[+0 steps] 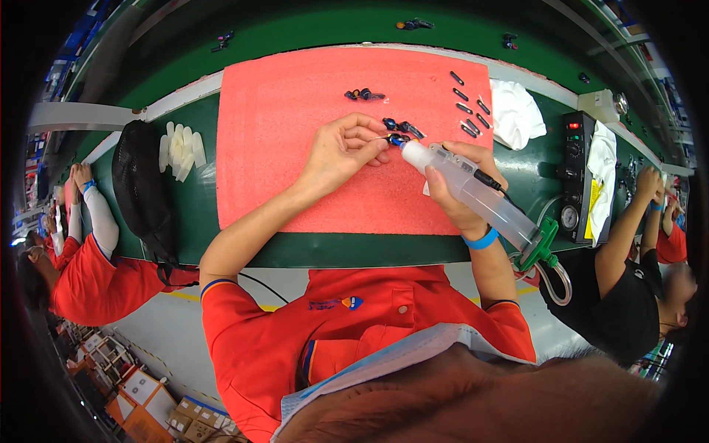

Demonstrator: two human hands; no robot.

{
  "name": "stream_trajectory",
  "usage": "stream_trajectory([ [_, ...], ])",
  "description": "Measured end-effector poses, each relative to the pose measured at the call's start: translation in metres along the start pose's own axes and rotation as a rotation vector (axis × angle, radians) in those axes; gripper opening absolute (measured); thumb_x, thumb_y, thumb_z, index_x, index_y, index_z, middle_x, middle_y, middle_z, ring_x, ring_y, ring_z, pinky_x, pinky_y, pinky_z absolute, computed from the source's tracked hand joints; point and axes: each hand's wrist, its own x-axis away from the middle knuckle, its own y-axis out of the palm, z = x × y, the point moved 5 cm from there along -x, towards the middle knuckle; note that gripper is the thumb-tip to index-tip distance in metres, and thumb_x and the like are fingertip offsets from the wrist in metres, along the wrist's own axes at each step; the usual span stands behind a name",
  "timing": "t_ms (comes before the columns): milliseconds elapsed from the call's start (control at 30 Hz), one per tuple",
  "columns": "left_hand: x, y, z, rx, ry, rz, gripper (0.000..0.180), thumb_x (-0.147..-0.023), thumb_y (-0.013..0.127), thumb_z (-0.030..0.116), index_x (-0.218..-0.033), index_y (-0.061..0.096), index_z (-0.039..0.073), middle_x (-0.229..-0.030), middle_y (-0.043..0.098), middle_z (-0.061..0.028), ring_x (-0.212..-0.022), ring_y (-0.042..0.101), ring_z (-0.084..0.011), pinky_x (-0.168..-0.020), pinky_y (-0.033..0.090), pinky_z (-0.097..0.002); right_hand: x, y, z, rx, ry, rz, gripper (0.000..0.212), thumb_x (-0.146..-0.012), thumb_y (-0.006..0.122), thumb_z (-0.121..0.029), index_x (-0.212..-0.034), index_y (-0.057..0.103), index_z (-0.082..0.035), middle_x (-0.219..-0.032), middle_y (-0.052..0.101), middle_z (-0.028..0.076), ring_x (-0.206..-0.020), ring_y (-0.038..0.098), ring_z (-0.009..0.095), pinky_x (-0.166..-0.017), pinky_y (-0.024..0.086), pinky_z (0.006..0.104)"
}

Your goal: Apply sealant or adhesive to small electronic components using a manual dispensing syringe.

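Note:
My left hand (341, 150) pinches a small black part (396, 138) on the pink foam mat (295, 133). My right hand (459, 184) grips a clear plastic syringe dispenser (480, 193) with a white nozzle, its tip touching that part. A green fitting (543, 247) and a clear hose hang from the syringe's rear end. More small black parts (402, 126) lie just beyond my fingers, and another small cluster of parts (363, 94) lies farther up the mat.
Several black pieces in a row (468, 108) lie at the mat's right edge beside a white cloth (515, 113). A black control box (577, 173) stands right, a black mesh bag (142, 188) and white finger cots (181, 148) left. Other people sit on both sides.

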Motion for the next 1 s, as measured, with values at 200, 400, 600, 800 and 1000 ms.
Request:
stream_trajectory([
  [200, 0.0, -0.001, -0.001, 0.011, 0.014, 0.009, 0.018, -0.077, 0.053, -0.001, -0.094, 0.047, -0.004, -0.074, 0.058, -0.0099, -0.067, 0.059, -0.0133, -0.058, 0.049, -0.0217, -0.002, -0.002, -0.002, 0.025, 0.011, -0.019, 0.033, -0.064, 0.068, -0.011, -0.089, 0.051, 0.003, -0.079, 0.059, 0.012, -0.071, 0.059, 0.016, -0.064, 0.047, 0.0253],
  [400, 0.001, -0.001, 0.0, -0.003, 0.005, -0.009, 0.02, -0.078, 0.053, 0.001, -0.096, 0.047, -0.005, -0.077, 0.058, -0.0113, -0.07, 0.059, -0.0148, -0.061, 0.049, -0.0228, -0.003, -0.002, -0.002, 0.033, 0.019, -0.008, 0.032, -0.063, 0.068, -0.012, -0.087, 0.052, 0.001, -0.076, 0.06, 0.01, -0.068, 0.059, 0.015, -0.061, 0.048, 0.0246],
  [600, 0.0, -0.002, -0.002, -0.004, -0.015, -0.015, 0.019, -0.078, 0.053, 0.0, -0.095, 0.047, -0.005, -0.076, 0.057, -0.0115, -0.07, 0.059, -0.0151, -0.061, 0.049, -0.023, -0.005, -0.003, -0.003, -0.003, -0.012, 0.029, 0.029, -0.063, 0.068, -0.014, -0.086, 0.053, -0.002, -0.071, 0.061, 0.008, -0.061, 0.06, 0.014, -0.056, 0.048, 0.0236],
  [800, 0.0, -0.003, -0.001, -0.008, 0.001, -0.019, 0.021, -0.078, 0.053, 0.001, -0.097, 0.047, -0.005, -0.077, 0.057, -0.012, -0.07, 0.06, -0.0154, -0.061, 0.049, -0.0232, -0.005, -0.006, -0.002, -0.027, -0.015, 0.017, 0.033, -0.064, 0.068, -0.014, -0.088, 0.051, -0.001, -0.074, 0.06, 0.01, -0.066, 0.06, 0.015, -0.059, 0.048, 0.0239],
  [1000, 0.0, -0.006, 0.007, 0.046, -0.201, -0.141, 0.02, -0.077, 0.053, 0.001, -0.096, 0.053, -0.005, -0.078, 0.059, -0.0124, -0.07, 0.06, -0.0163, -0.059, 0.05, -0.0241, 0.001, -0.029, 0.005, -0.442, -0.169, 0.29, 0.041, -0.069, 0.062, -0.018, -0.099, 0.042, 0.003, -0.084, 0.055, 0.015, -0.077, 0.056, 0.021, -0.07, 0.044, 0.0288],
])
